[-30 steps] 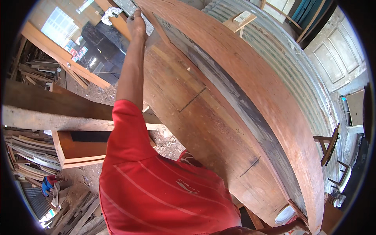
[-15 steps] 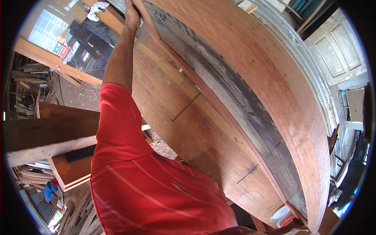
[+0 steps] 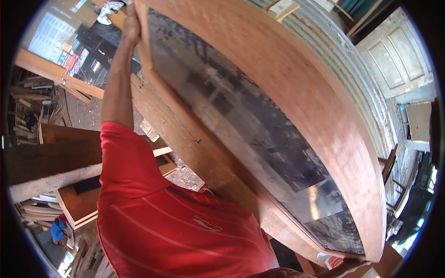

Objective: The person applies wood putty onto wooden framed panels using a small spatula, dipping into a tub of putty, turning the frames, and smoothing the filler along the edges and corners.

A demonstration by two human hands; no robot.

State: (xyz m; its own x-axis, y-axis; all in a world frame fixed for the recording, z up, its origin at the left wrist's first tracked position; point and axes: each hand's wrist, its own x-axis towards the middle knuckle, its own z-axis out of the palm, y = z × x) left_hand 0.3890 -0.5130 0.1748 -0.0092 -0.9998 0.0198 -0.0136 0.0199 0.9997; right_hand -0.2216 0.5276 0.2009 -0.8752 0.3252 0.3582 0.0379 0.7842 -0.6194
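Note:
A large wooden door panel (image 3: 296, 92) with a dark glass or mirror insert (image 3: 250, 125) is held tilted across the view, close to my head. My left hand (image 3: 131, 25) is raised to the upper left and grips the panel's top edge. My left arm and red shirt (image 3: 176, 222) fill the lower left. At the bottom edge my right forearm reaches toward the panel's lower end, where my right hand (image 3: 347, 266) is mostly hidden under the corner. A second wooden board (image 3: 194, 143) lies behind and below the panel.
Stacked planks and timber (image 3: 32, 116) stand at the left, with a thick beam (image 3: 51, 171) and a wooden box frame (image 3: 79, 204) below it. A corrugated metal wall (image 3: 366, 92) and a pale panelled door (image 3: 394, 55) are at the right. A chair (image 3: 387, 167) stands there too.
The panel has swung closer and its glass face now fills much more of the view. My left arm has lifted higher with the top edge still in its grip.

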